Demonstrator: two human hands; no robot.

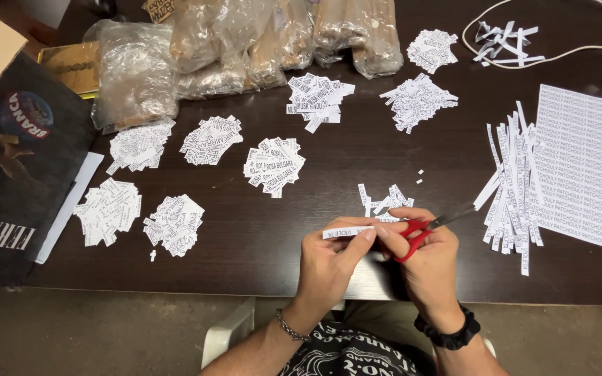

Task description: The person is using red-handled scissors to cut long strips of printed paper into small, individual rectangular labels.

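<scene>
Near table edge: both hands work close together.
Left hand (329,261): pinches a thin paper strip (346,232) by its end.
Right hand (423,257): fingers closed in the red scissors (419,231), blades pointing right.
Risk: the strip could slip and get cut crooked, or a fingertip nicked.
Nearby: small cut pieces (382,202) lie just above.
</scene>
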